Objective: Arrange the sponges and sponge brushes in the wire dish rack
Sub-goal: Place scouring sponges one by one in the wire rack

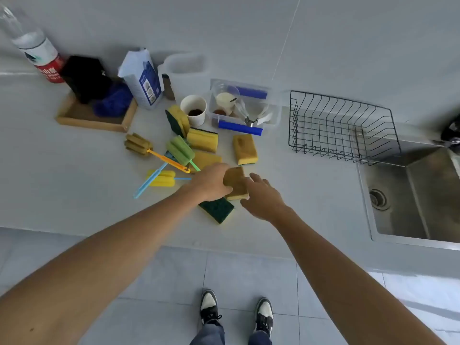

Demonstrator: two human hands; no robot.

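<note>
A black wire dish rack (pixel 341 128) stands empty on the counter, right of a pile of sponges. My left hand (pixel 211 181) grips a brownish-yellow sponge (pixel 236 183) in the middle of the counter. My right hand (pixel 263 197) is beside it with fingers spread, touching the sponge's right edge. A green-faced sponge (pixel 217 209) lies just under my left hand. More yellow sponges (pixel 202 139) and another (pixel 245 149) lie behind. Sponge brushes lie to the left: a green one (pixel 180 149), a brown one (pixel 138 144) with an orange handle, a yellow one (pixel 161 178).
A steel sink (pixel 418 192) is sunk into the counter at the right. Behind the pile stand a paper cup (pixel 194 109), a clear tub (pixel 244 108) with blue handles, a white bag (pixel 142 78), a wooden tray (pixel 94 118) and a bottle (pixel 37 46).
</note>
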